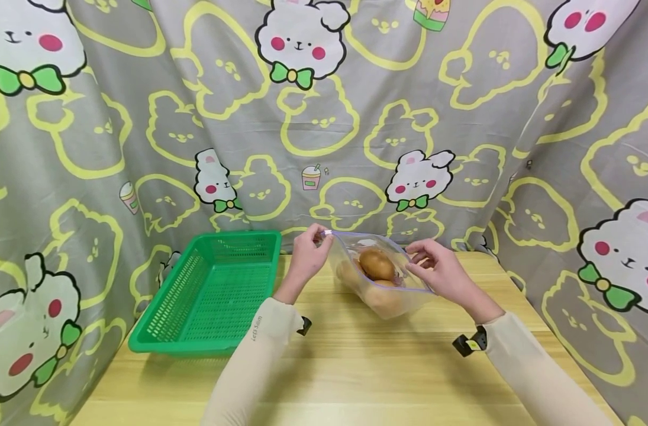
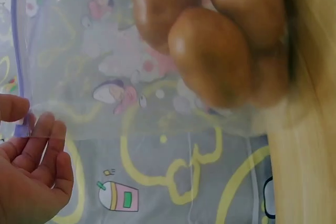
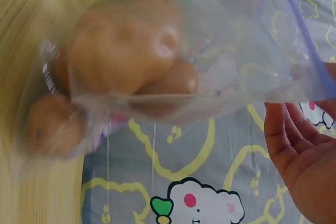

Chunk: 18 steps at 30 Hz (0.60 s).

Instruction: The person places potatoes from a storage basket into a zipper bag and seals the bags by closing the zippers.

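Observation:
A clear zip bag (image 1: 416, 300) with a purple-edged mouth stands on the table, its mouth spread open. Several brown potatoes (image 1: 377, 264) lie inside it, and they show through the plastic in both wrist views. My left hand (image 1: 309, 253) pinches the left corner of the mouth, beside a small white slider (image 1: 328, 232). At the opposite end of the mouth, my right hand (image 1: 442, 271) grips the bag's edge between thumb and fingers. In the right wrist view the potatoes (image 3: 123, 45) sit low in the bag, somewhat blurred.
To the left on the wooden table (image 1: 350, 373) stands a green plastic basket (image 1: 196, 343) with slotted sides and no contents visible. A grey curtain (image 1: 324, 130) printed with cartoon animals hangs behind the table and along both sides.

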{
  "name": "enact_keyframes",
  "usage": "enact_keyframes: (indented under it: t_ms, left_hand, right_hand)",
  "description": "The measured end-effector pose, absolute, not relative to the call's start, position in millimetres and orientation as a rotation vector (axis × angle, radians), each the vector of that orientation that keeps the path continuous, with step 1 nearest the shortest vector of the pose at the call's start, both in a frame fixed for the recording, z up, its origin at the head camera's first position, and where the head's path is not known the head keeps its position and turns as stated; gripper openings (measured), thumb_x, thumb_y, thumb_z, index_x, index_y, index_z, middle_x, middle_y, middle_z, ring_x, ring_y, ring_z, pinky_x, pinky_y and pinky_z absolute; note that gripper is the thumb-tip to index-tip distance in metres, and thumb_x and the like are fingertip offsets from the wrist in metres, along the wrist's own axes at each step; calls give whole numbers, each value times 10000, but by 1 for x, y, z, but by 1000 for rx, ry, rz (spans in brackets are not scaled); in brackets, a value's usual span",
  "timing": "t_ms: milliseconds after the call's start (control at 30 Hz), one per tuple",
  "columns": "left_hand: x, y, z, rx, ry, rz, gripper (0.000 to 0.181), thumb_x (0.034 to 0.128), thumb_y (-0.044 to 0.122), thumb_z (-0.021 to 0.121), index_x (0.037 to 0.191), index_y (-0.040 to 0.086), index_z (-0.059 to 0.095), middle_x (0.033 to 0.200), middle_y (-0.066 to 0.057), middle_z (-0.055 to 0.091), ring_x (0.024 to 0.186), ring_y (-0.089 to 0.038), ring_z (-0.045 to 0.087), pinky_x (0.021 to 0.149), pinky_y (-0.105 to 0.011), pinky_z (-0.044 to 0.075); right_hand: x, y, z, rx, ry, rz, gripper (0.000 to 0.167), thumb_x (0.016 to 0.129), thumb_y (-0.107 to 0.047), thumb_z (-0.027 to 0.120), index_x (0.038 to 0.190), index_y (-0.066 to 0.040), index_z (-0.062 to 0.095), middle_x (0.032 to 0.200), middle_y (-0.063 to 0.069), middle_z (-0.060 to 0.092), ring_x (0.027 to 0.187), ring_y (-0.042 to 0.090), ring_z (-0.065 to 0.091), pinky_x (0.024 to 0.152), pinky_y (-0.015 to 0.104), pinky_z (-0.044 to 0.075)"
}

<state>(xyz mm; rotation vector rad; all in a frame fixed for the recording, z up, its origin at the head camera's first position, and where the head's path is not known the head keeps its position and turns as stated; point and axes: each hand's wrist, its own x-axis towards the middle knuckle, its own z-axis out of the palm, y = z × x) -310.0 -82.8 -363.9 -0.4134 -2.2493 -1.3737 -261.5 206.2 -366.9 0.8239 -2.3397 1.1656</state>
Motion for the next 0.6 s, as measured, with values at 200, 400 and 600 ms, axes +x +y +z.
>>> enact_keyframes:
  t_ms: [200, 400, 600]
  left_hand:
    - [-309, -90, -359, -354, -2177, -1386, 86, 882, 108, 635, 915, 29, 632, 767, -72, 608, 724, -202, 563, 669, -307, 479]
    - [-307, -96, -359, -306, -2156, -1411, 61, 888, 89, 621, 905, 32, 608, 763, -73, 585, 705, -201, 538, 637, -285, 445]
    - [-303, -104, -359, -288, -2140, -1465, 67, 889, 86, 622, 915, 26, 609, 776, -72, 583, 711, -181, 543, 637, -277, 446]
  right_hand:
    - [-256, 210, -374, 971, -2315, 972, 107, 836, -16, 699, 931, -66, 696, 981, 19, 615, 792, 87, 556, 627, 222, 500]
    - [-252, 215, -380, 978, -2302, 888, 317, 738, -1, 784, 1028, -16, 657, 919, 47, 639, 763, 103, 575, 616, 247, 511]
    - [-253, 217, -385, 891, -2286, 917, 323, 760, 64, 743, 1051, -45, 655, 842, -30, 659, 705, 71, 584, 592, 233, 501]
